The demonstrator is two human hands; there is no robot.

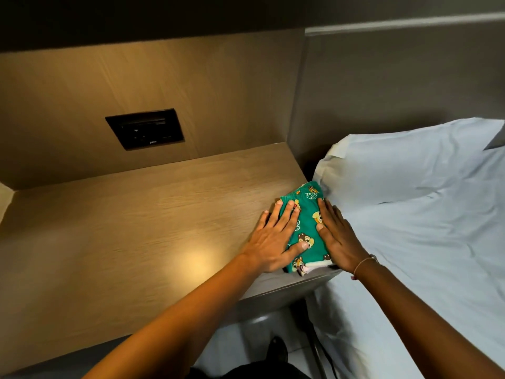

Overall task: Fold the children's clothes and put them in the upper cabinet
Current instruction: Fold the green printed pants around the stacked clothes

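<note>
On the table: green cartoon-print shorts (306, 228), folded small, lie at its right corner beside the bed (426, 214).
Grip: my left hand (276, 242) and right hand (337, 239) press flat, fingers spread, clasping nothing.
Why: probably flattening the fold.

The children's garment (306, 228) is green cloth with printed cartoon chipmunks and small white patterns. It is folded into a narrow, flat bundle. An elastic waistband edge is at its 12 o'clock end, a bit of white and pink cloth shows at its 6 o'clock end. It lies flat, long axis from 6 to 12 o'clock.
</note>
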